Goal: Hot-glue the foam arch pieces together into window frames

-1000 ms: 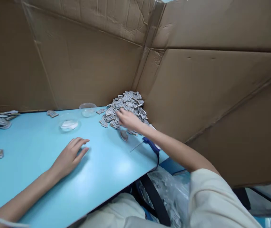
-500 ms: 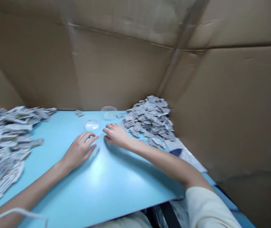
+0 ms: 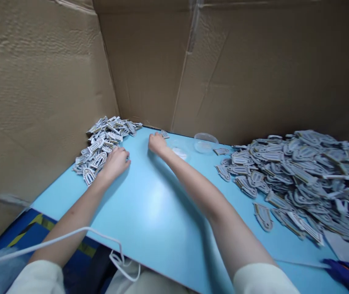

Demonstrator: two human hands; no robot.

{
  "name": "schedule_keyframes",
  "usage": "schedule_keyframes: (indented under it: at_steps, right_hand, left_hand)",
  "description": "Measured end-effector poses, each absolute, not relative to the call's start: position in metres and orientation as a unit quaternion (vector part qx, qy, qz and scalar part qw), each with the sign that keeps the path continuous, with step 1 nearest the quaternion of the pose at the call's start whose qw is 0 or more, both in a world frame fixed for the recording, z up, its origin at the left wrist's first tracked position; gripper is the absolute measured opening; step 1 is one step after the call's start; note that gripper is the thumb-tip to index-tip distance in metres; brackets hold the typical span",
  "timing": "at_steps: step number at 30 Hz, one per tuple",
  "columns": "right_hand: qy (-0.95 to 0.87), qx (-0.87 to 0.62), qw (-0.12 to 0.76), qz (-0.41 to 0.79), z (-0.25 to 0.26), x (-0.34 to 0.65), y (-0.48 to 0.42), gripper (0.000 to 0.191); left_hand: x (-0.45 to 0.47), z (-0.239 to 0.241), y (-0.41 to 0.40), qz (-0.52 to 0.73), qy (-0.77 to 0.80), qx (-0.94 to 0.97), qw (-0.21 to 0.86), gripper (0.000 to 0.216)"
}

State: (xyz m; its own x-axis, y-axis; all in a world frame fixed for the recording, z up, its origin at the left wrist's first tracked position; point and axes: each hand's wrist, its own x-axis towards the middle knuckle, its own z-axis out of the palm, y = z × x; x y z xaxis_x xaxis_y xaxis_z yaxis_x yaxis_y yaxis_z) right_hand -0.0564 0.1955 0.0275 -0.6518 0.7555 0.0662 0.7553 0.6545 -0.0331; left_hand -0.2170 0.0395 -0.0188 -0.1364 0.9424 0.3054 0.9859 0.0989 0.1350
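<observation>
My left hand [image 3: 116, 163] is at the right edge of a heap of small grey arched pieces [image 3: 96, 148], patterned like windows. Its fingers are loosely bent with the thumb apart, and no piece shows in it. Farther back, my right hand [image 3: 157, 143] is closed, knuckles up, just beside a single loose arched piece [image 3: 164, 134]. Its fingertips are hidden, so anything in them cannot be made out. To its right stand a low clear dish [image 3: 180, 153] with something white in it and a clear round tub [image 3: 205, 143].
A larger heap of arched pieces [image 3: 296, 171] covers the right of the blue tabletop [image 3: 156, 228]. Cardboard walls [image 3: 150, 73] enclose the back and sides. A white cord [image 3: 70, 235] crosses my left forearm. Dark blue cloth-like material [image 3: 348, 273] lies at the lower right.
The view has swung left. My left hand has moved from the middle of the table to the left heap. My right hand has gone left past the clear dishes, its fingers now curled in.
</observation>
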Motion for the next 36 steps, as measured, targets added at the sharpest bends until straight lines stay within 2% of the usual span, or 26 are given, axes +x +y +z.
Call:
schedule_keyframes:
  at_steps: [2, 5, 8, 13, 17, 21, 26, 30, 32, 34, 36]
  right_hand:
    - [-0.885, -0.465, 0.028, -0.010, 0.019, -0.071, 0.201, 0.044]
    - [-0.873, -0.486, 0.018, -0.025, 0.009, -0.076, 0.198, 0.042]
    - [-0.896, -0.442, 0.012, -0.035, -0.001, -0.056, 0.171, 0.038]
    - [-0.930, -0.364, -0.008, -0.047, -0.018, 0.016, 0.103, 0.048]
    - [-0.939, -0.341, -0.020, -0.043, -0.017, 0.039, 0.095, 0.047]
    - [-0.939, -0.342, -0.010, -0.035, -0.007, 0.005, 0.134, 0.041]
    - [-0.947, -0.319, 0.035, -0.027, 0.006, -0.054, 0.170, 0.052]
    - [-0.967, -0.251, 0.043, -0.006, 0.006, -0.092, 0.175, 0.059]
    - [-0.968, -0.244, 0.048, -0.001, 0.007, -0.107, 0.178, 0.051]
    - [-0.966, -0.253, 0.055, 0.001, 0.011, -0.119, 0.181, 0.038]
    - [-0.963, -0.263, 0.063, 0.006, 0.018, -0.123, 0.185, 0.035]
  left_hand:
    - [-0.213, -0.020, 0.038, -0.149, -0.732, -0.662, 0.059, 0.015]
    - [-0.207, -0.017, 0.036, -0.152, -0.715, -0.682, 0.032, 0.017]
    - [-0.200, -0.014, 0.035, -0.158, -0.685, -0.711, -0.005, 0.022]
    - [-0.175, -0.013, 0.031, -0.179, -0.618, -0.761, -0.077, 0.029]
    - [-0.156, -0.011, 0.028, -0.198, -0.578, -0.784, -0.109, 0.027]
    - [-0.150, -0.009, 0.027, -0.207, -0.562, -0.793, -0.112, 0.028]
    - [-0.160, -0.010, 0.032, -0.219, -0.590, -0.773, -0.081, 0.034]
    - [-0.166, -0.014, 0.035, -0.228, -0.629, -0.742, -0.047, 0.023]
    - [-0.163, -0.017, 0.035, -0.231, -0.634, -0.737, -0.043, 0.015]
    - [-0.159, -0.020, 0.034, -0.234, -0.626, -0.742, -0.048, 0.019]
    - [-0.155, -0.021, 0.034, -0.238, -0.606, -0.757, -0.062, 0.020]
